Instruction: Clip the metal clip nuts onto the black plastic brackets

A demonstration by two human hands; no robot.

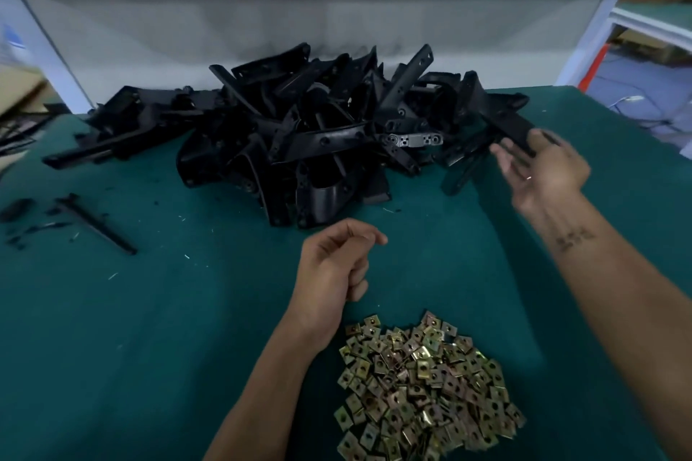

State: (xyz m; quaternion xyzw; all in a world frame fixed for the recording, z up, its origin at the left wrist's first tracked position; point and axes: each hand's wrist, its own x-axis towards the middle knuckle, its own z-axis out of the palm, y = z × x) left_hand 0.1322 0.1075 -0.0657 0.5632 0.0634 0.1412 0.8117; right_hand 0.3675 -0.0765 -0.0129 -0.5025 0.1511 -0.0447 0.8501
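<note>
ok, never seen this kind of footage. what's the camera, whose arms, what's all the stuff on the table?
There is one picture, taken by a wide-angle camera on a person's head that looks forward and down, so the two bare arms are the wearer's own. No robot is involved. On the green table mat lie a heap of black plastic brackets at the back and a pile of brass-coloured metal clip nuts close to the person. The right hand reaches to a black bracket at the heap's right edge; motion blur hides whether it grips it. The left hand hovers loosely curled above the nuts, with nothing visible in it.
</note>
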